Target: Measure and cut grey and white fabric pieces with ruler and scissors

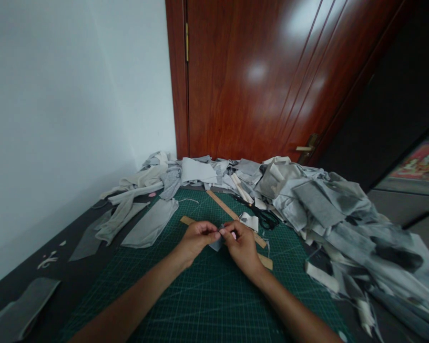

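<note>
Over the middle of a green cutting mat (186,305), my left hand (200,238) and my right hand (241,245) meet fingertip to fingertip. Both pinch a small grey piece of fabric (216,245), most of which the fingers hide. Something small and pink shows by my right fingers, too little to name. Beneath and behind the hands lie wooden rulers (221,205), partly covered by them. A white fabric scrap (249,221) lies just past my right hand, and black-handled scissors (268,219) rest beyond it.
Heaped grey and white fabric pieces (318,200) line the back and right of the table. Flat grey cloth (152,224) lies at the mat's left edge, and a folded grey piece (26,305) sits at the near left. Behind stand a white wall (75,95) and a wooden door (243,81).
</note>
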